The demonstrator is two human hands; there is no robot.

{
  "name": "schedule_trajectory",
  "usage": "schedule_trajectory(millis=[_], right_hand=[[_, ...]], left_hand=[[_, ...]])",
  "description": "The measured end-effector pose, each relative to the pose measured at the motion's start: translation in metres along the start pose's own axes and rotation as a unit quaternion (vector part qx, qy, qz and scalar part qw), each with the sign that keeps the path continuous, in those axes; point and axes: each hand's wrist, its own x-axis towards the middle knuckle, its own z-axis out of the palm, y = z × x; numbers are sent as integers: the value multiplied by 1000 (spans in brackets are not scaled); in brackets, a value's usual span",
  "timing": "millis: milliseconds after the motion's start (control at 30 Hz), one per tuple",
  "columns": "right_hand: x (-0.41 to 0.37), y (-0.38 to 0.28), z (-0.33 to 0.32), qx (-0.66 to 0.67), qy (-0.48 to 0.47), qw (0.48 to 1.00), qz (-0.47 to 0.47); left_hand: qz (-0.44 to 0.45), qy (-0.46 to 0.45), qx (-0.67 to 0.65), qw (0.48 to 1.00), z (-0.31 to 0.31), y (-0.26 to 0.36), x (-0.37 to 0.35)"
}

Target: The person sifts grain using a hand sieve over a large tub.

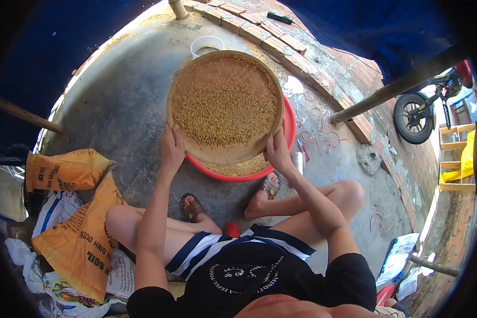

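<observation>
A round, shallow winnowing basket [222,151] is held up in front of me, tilted a little. Many small yellow-brown grains [230,114] are spread over its middle and lower part; their exact kind is hard to tell. My left hand [172,146] is closed on the near left rim, while my right hand [279,151] grips the near right rim. Below the basket stands a wide red basin [233,176], partly covered by it. More grains [252,167] show inside the basin near its front edge.
A white tub [207,42] stands just beyond the basket. Orange sacks [82,238] lie at my left. On the right are a low brick border [350,114], a slanting pole [397,85] and a motorbike wheel [414,118]. Rubber bands and a metal can [298,161] lie near the basin.
</observation>
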Motion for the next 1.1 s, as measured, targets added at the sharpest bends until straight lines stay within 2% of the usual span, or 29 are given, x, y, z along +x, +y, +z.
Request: schedule_trajectory(millis=[33, 67, 133, 167, 200, 233, 300, 333, 433, 467, 500, 533, 567, 600, 633, 667, 733, 800, 833, 867, 900, 933, 1000, 1033, 1067, 1100], right_hand=[[5, 0, -1, 26, -19, 999, 44], [10, 0, -1, 51, -39, 994, 86], [8, 16, 3, 30, -53, 991, 118], [4, 33, 6, 7, -80, 981, 177], [-1, 47, 7, -16, -106, 966, 237], [-7, 56, 6, -17, -106, 965, 240], [-16, 69, 6, -23, -214, 922, 322], [-15, 56, 4, -22, -213, 922, 323], [-14, 20, -3, -17, -213, 920, 327], [-16, 14, -3, 2, -161, 952, 259], [-14, 7, -4, 21, -108, 976, 189], [-8, -5, -5, 21, -106, 977, 184], [-3, -18, -5, 42, -65, 989, 125], [-2, -25, -5, 63, -26, 995, 67], [2, -22, -4, 63, -28, 995, 68], [9, -14, -1, 62, -28, 995, 70], [12, 8, 3, 62, -32, 995, 75], [9, 38, 8, 20, -78, 980, 184], [2, 46, 11, 21, -81, 979, 184], [-9, 52, 13, 33, -101, 965, 238], [-19, 53, 14, 44, -120, 948, 292], [-25, 55, 13, 45, -121, 947, 293], [-33, 57, 11, 34, -203, 891, 404], [-34, 57, 13, 36, -187, 900, 392], [-33, 57, 12, 36, -186, 900, 392], [-28, 50, 10, 41, -166, 922, 347]], left_hand=[[33, 3, 6, 999, 2, -5, 0], [28, 3, 8, 1000, 8, -10, -1], [-42, -61, 5, 997, 25, -25, -9], [-46, -62, 5, 997, 31, -34, -18], [-156, -117, -25, 980, 37, -45, -27], [-263, -169, -54, 948, 41, -53, -35], [-301, -202, -59, 930, 42, -67, -45], [-335, -233, -63, 911, 41, -67, -46], [-297, -199, -59, 932, 28, -47, -36], [-291, -198, -60, 934, 19, -31, -30], [-237, -148, -68, 958, 8, -4, -23], [-181, -97, -76, 976, 2, 11, -17], [-178, -95, -77, 976, 1, 13, -11], [-104, -53, -58, 991, 1, 14, -6], [-32, -12, -39, 999, 1, 14, -4], [-35, -12, -38, 999, 4, 10, -2], [-17, -4, 44, 999, 17, -9, -1], [-53, -40, 36, 997, 44, -75, -19], [-86, -74, 27, 993, 51, -95, -25], [-88, -73, 29, 993, 48, -90, -30], [-202, -144, -5, 969, 46, -81, -39], [-313, -213, -39, 925, 44, -75, -46], [-343, -242, -59, 905, 40, -79, -50], [-372, -271, -80, 884, 40, -79, -50], [-372, -273, -80, 884, 40, -80, -49], [-329, -233, -53, 914, 35, -67, -41]])
